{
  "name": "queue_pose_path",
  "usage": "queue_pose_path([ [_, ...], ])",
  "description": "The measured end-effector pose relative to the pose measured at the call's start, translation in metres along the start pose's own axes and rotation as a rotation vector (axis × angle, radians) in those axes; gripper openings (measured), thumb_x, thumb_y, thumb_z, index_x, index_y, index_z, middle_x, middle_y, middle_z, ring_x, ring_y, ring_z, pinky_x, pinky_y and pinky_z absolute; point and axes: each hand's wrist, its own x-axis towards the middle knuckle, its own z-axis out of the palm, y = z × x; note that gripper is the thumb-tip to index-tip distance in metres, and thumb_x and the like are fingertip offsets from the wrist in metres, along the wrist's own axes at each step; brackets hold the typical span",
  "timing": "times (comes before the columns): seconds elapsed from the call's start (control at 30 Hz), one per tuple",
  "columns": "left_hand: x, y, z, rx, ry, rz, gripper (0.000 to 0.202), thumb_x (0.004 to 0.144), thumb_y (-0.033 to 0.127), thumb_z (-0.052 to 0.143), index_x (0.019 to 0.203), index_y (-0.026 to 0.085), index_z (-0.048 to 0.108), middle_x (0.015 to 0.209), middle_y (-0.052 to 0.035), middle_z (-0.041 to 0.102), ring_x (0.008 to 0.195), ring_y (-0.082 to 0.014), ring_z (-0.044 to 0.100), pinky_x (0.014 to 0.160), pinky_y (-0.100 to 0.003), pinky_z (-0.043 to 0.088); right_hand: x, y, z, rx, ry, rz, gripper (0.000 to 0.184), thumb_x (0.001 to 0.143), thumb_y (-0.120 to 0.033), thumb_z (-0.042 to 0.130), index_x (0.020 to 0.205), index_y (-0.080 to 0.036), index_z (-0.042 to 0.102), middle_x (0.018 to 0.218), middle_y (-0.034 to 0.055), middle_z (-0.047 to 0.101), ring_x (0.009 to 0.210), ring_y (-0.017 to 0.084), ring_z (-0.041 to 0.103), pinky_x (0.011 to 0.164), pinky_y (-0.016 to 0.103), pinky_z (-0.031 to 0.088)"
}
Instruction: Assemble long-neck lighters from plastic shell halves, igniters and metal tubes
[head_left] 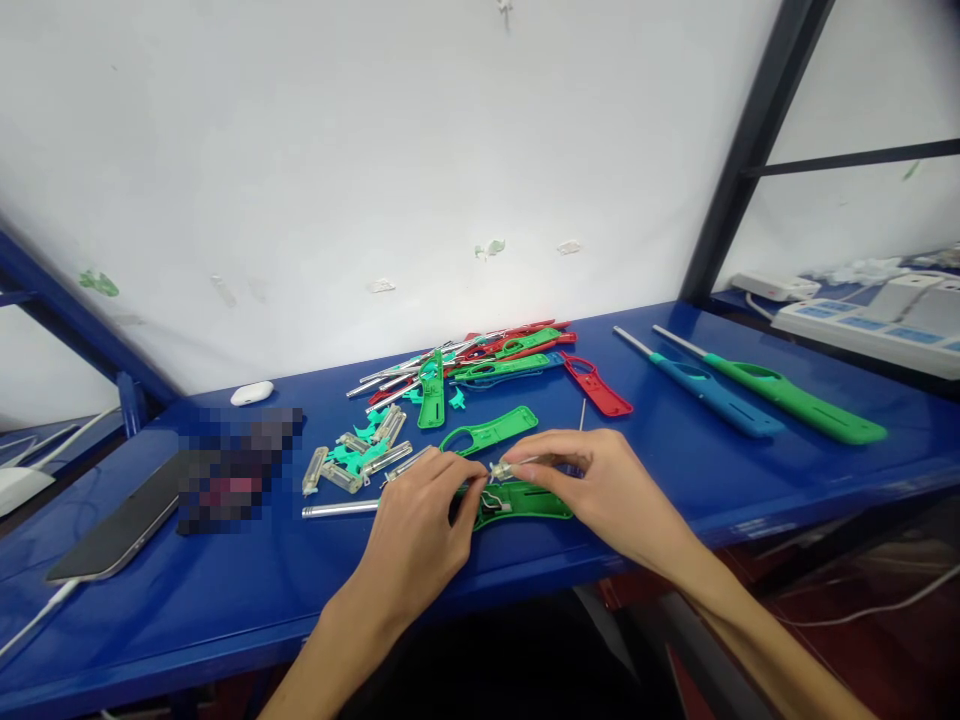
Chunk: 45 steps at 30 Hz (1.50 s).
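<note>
My left hand [420, 520] rests on the blue table [225, 600], its fingers pinched on the left end of a green lighter shell [525, 503] that lies flat in front of me. My right hand [600, 480] pinches a small clear part with thin wire [504, 468] just above that shell. Another green shell half [489, 430] lies just behind my hands. A metal tube [341, 509] lies left of my left hand.
A heap of red, green and blue shells and metal tubes [480, 362] sits behind, with clear tanks and teal triggers [358, 455] to its left. A red shell [598, 385], two finished lighters [750, 392], a phone [120, 530], an earbud case [252, 393] and power strips [862, 325] lie around.
</note>
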Motion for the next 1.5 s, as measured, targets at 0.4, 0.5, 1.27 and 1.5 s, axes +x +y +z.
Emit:
queue_pose_path([
  [0.4, -0.001, -0.007, 0.002, 0.000, -0.038, 0.016, 0.015, 0.104, 0.017, 0.058, 0.105, 0.020, 0.073, 0.097, -0.0041, 0.077, 0.085, -0.0210, 0.073, 0.075, -0.032, 0.056, 0.000, -0.003, 0.000, -0.154, 0.036, 0.018, 0.014, 0.097, -0.033, 0.070, 0.104, -0.030, 0.082, 0.100, -0.0016, 0.085, 0.081, 0.021, 0.076, 0.073, 0.031, 0.057],
  [0.5, -0.001, -0.009, 0.003, 0.031, -0.043, 0.018, 0.018, 0.106, 0.018, 0.054, 0.107, 0.019, 0.072, 0.098, -0.0053, 0.076, 0.085, -0.0217, 0.073, 0.076, -0.033, 0.057, -0.002, -0.002, 0.002, -0.226, 0.063, 0.011, 0.013, 0.097, -0.034, 0.069, 0.102, -0.030, 0.080, 0.103, -0.0005, 0.084, 0.088, 0.023, 0.076, 0.082, 0.034, 0.057],
  [1.27, 0.000, -0.004, -0.005, 0.017, -0.116, -0.053, 0.019, 0.107, 0.019, 0.053, 0.107, 0.020, 0.072, 0.098, -0.0043, 0.073, 0.083, -0.0209, 0.071, 0.075, -0.032, 0.054, -0.015, 0.003, 0.002, -0.358, -0.019, -0.072, 0.010, 0.102, -0.027, 0.069, 0.100, -0.028, 0.079, 0.100, -0.0008, 0.078, 0.096, 0.021, 0.071, 0.092, 0.038, 0.049],
  [1.5, 0.001, 0.003, -0.031, -0.112, -0.345, -0.103, 0.029, 0.099, 0.025, 0.071, 0.127, 0.030, 0.068, 0.115, -0.0010, 0.070, 0.096, -0.0202, 0.068, 0.086, -0.033, 0.055, -0.014, 0.004, 0.001, -0.356, -0.027, -0.101, 0.010, 0.101, -0.023, 0.070, 0.099, -0.027, 0.079, 0.099, -0.0014, 0.078, 0.095, 0.020, 0.070, 0.092, 0.037, 0.049],
])
